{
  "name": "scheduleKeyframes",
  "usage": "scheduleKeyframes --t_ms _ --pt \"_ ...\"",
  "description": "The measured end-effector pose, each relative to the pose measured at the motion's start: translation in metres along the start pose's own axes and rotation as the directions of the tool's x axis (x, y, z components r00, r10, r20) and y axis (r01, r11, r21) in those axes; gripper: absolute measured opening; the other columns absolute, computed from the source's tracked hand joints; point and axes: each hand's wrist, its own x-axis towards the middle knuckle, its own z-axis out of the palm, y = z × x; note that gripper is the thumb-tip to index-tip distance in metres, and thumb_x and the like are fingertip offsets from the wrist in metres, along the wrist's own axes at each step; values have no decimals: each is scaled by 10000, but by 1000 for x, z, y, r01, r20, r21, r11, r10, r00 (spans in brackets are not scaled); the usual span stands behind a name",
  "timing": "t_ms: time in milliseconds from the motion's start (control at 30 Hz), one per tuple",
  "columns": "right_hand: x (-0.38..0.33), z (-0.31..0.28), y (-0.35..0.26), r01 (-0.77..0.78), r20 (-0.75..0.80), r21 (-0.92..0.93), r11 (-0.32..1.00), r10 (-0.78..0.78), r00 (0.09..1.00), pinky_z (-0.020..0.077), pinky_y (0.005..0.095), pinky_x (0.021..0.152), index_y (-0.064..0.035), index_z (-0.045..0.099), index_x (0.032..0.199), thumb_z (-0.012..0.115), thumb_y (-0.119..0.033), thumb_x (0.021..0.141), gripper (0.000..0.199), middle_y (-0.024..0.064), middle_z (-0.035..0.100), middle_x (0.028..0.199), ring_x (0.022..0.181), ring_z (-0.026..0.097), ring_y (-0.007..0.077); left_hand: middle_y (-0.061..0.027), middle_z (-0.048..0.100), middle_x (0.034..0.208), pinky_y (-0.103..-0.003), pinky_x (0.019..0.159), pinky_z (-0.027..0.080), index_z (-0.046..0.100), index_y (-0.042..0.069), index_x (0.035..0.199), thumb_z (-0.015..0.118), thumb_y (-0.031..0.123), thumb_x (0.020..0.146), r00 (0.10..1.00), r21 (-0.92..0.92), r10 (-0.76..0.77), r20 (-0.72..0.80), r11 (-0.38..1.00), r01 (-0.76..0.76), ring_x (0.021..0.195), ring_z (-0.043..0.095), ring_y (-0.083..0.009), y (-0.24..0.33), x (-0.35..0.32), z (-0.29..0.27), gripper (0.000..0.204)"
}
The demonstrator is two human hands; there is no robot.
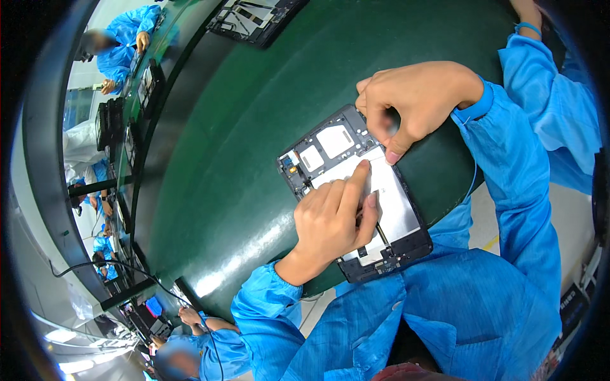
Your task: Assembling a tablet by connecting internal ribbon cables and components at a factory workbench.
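The left hand (pixel 330 222) presses its forefinger onto the silver plate of the open tablet (pixel 356 190), other fingers curled over a thin tool; the right hand (pixel 413 101), at one o'clock, pinches the frame's upper edge. The tablet lies on the green table (pixel 241 146), near its edge. Best to press lightly and keep the frame steady.

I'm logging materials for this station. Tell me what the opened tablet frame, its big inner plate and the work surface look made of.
Tablet frame: dark, matte, probably moulded plastic, with cutouts and ribs.
Inner plate: pale grey with a soft sheen, likely sheet metal or foil shielding.
Work surface: deep green, smooth, semi-gloss with light streaks, probably a rubbery or vinyl mat.
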Motion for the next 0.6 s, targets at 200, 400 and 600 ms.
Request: scheduleKeyframes --t_ms 200,400,600 --pt "-2 0 -1 1 4 -30 1000 -1 1000 465 412 875 -55 801 751 994 -239 771 267 47 654 771 870 593 259 -60 621 699 -380 532 495 730 3 1444 771 193 937 1000 -4 -1 2 1000 1 532 610 -241 1 1 1 543" --pt "-1 -1 -6 -59 -26 -70 996 57 998 473 424 798 -61 719 705 948 -163 792 265 41 627 739 862 595 265 -83 678 762 -389 539 513 613 -56 1570 791 289 963 991 50 -82 106 996 77 544 644 -256 7 7 1 721" --pt "1 -1 -6 -54 -27 -86 995 52 998 472 434 800 -70 670 695 913 -143 810 279 29 593 700 845 590 266 -89 679 747 -394 541 515 610 -71 1563 778 314 979 988 48 -115 98 993 111 548 655 -261 8 2 3 720"
